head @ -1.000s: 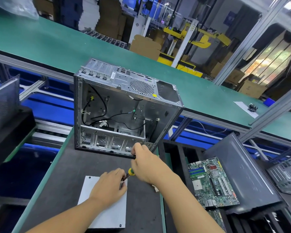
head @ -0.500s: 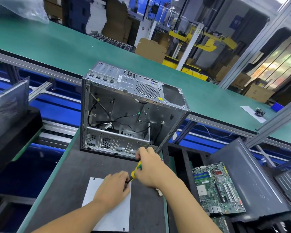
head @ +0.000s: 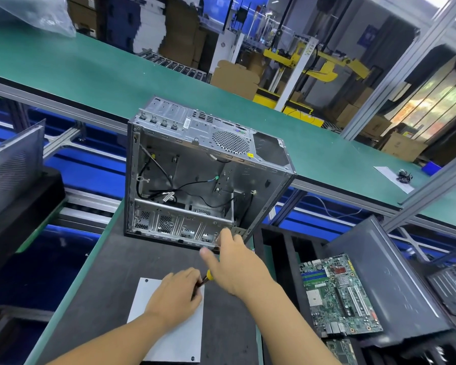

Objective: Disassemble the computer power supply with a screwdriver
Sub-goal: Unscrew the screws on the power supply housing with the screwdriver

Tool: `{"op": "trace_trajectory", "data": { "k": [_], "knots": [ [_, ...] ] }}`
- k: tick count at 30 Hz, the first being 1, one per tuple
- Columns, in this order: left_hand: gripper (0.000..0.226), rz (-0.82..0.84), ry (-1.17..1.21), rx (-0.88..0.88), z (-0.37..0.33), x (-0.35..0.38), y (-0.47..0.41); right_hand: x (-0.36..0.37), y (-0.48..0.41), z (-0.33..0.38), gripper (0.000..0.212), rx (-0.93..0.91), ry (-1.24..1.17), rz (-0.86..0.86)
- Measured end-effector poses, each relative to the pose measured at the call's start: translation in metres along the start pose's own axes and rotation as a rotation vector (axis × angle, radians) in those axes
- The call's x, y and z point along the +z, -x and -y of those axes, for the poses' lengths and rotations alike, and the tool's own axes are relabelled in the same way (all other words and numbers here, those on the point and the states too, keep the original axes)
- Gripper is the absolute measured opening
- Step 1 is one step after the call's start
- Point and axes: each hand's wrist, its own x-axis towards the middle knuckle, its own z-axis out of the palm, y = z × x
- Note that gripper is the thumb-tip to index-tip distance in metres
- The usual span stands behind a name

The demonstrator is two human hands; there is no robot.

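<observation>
Power supply [head: 174,338], a flat silver-grey metal box, is lying on the dark worktop [head: 111,272] under the left hand [head: 174,296], which is gripping a yellow-handled screwdriver [head: 208,275]. Right hand [head: 240,267] is touching the open grey steel case [head: 195,159], fingers extended. Box is likely rigid and weighty, so I'm favouring its side edges for a hold.
</observation>
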Motion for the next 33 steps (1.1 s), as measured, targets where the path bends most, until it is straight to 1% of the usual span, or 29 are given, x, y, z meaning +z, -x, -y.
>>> {"op": "trace_trajectory", "data": {
  "k": [1,4,5,8,9,11,12,14,15,16,18,20,24,25,28,29,31,33],
  "knots": [
    [0.003,0.000,-0.002,0.000,-0.0003,-0.0004,0.0000,0.0016,0.0005,0.0005,0.032,0.002,0.008,-0.025],
    [0.006,-0.001,-0.019,-0.007,-0.0021,-0.0016,0.0000,0.0039,0.0017,0.0020,0.013,-0.095,0.100,-0.063],
    [0.007,-0.004,-0.019,-0.011,-0.0027,-0.0021,-0.0003,0.0033,0.0013,0.0012,0.014,-0.101,0.079,-0.049],
    [0.007,-0.009,-0.037,-0.019,-0.0041,-0.0026,-0.0006,0.0001,-0.0006,-0.0002,0.032,-0.071,-0.041,0.036],
    [0.007,-0.011,-0.044,-0.021,-0.0044,-0.0026,-0.0008,0.0002,-0.0005,0.0007,0.035,-0.058,-0.024,0.029],
    [0.008,-0.016,-0.041,-0.023,-0.0047,-0.0025,-0.0013,0.0030,-0.0002,0.0013,0.041,-0.014,0.054,-0.041],
    [0.008,-0.013,-0.036,-0.021,-0.0046,-0.0023,-0.0015,0.0039,-0.0001,0.0011,0.042,0.008,0.085,-0.077],
    [0.004,-0.008,-0.030,-0.014,-0.0035,-0.0019,-0.0015,0.0052,-0.0004,0.0000,0.030,-0.014,0.112,-0.120],
    [0.003,-0.004,-0.030,-0.012,-0.0025,-0.0017,-0.0014,0.0046,-0.0008,-0.0003,0.022,-0.044,0.103,-0.110],
    [0.003,0.002,-0.033,-0.011,-0.0017,-0.0016,-0.0011,0.0033,-0.0014,-0.0010,0.019,-0.069,0.078,-0.082],
    [0.004,0.011,-0.044,-0.007,-0.0009,-0.0009,-0.0009,0.0001,-0.0028,-0.0033,0.029,-0.082,0.007,-0.002],
    [0.005,0.019,-0.039,-0.006,-0.0009,-0.0006,-0.0009,-0.0012,-0.0032,-0.0038,0.034,-0.084,-0.003,0.037],
    [0.006,0.012,0.013,-0.015,0.0004,-0.0020,-0.0025,0.0031,-0.0025,-0.0012,0.039,-0.021,0.064,-0.034],
    [0.007,0.014,0.015,-0.011,0.0006,-0.0023,-0.0029,0.0041,-0.0023,-0.0008,0.036,-0.014,0.067,-0.056],
    [0.006,0.015,0.017,-0.002,0.0005,-0.0028,-0.0032,0.0041,-0.0019,0.0004,0.019,-0.095,0.102,-0.068],
    [0.005,0.014,0.018,0.000,0.0004,-0.0030,-0.0032,0.0032,-0.0022,0.0002,0.018,-0.108,0.076,-0.053],
    [0.005,0.008,0.016,0.005,-0.0003,-0.0034,-0.0031,0.0009,-0.0033,0.0000,0.027,-0.101,0.015,0.008],
    [0.007,0.007,0.023,0.001,-0.0006,-0.0036,-0.0028,0.0010,-0.0041,0.0018,0.030,-0.081,0.040,0.033]
  ]
}}
